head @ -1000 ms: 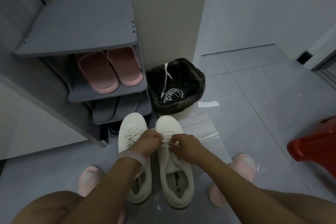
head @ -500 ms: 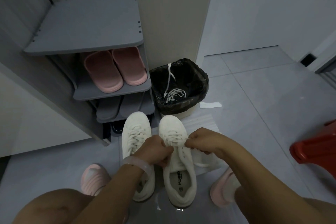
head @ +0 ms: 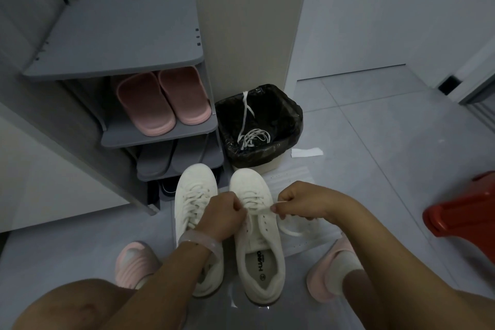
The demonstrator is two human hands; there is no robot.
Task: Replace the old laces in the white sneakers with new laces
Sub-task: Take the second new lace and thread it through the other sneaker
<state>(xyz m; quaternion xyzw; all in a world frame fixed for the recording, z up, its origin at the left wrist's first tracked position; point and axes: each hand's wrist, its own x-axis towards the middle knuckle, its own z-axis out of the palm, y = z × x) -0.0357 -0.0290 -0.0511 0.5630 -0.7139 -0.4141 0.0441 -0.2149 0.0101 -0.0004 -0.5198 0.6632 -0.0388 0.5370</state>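
Two white sneakers stand side by side on the floor, toes pointing away from me. The left sneaker (head: 195, 190) is laced. Over the right sneaker (head: 258, 246), my left hand (head: 223, 215) pinches the white lace (head: 261, 210) at the eyelets. My right hand (head: 301, 202) pinches the other end of that lace to the shoe's right and holds it taut; a slack loop hangs below it. Old white laces (head: 253, 136) lie inside the black-lined bin (head: 290, 112) beyond the shoes.
A grey shoe rack (head: 126, 35) at the left holds pink slippers (head: 163, 100). A red plastic stool (head: 463, 217) sits at the right. A white sheet (head: 300, 241) lies under the shoes, and a paper scrap (head: 306, 152) lies by the bin. My feet wear pink slippers (head: 135, 261).
My right hand has moved rightward off the shoe, drawing the lace out taut. My left hand stayed at the eyelets.
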